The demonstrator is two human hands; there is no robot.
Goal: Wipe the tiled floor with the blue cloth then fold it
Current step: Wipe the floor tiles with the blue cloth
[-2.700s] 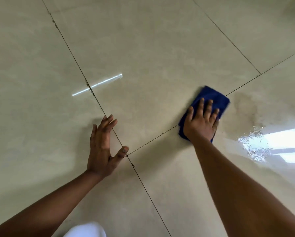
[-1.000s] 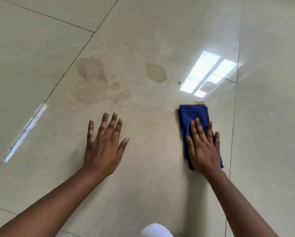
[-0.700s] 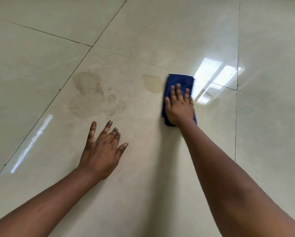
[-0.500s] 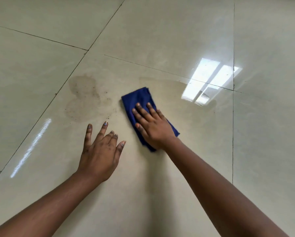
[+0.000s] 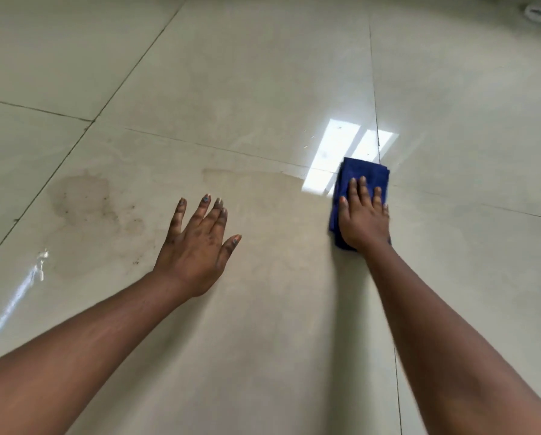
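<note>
A folded blue cloth (image 5: pixel 364 171) lies flat on the glossy beige tiled floor (image 5: pixel 247 89), right of centre, close to a grout line. My right hand (image 5: pixel 363 215) presses down on the cloth with flat fingers and covers its near half. My left hand (image 5: pixel 198 243) rests palm down on the bare tile to the left, fingers spread, holding nothing. A brownish damp stain (image 5: pixel 84 199) with dark specks marks the tile left of my left hand.
A bright window reflection (image 5: pixel 335 158) shines on the floor just left of the cloth. Dark grout lines (image 5: pixel 376 120) cross the tiles. A pale object (image 5: pixel 539 11) shows at the top right corner.
My right hand has slid the cloth from the middle of the tile, near my left hand, out to the right by the grout line. My left hand has stayed planted.
</note>
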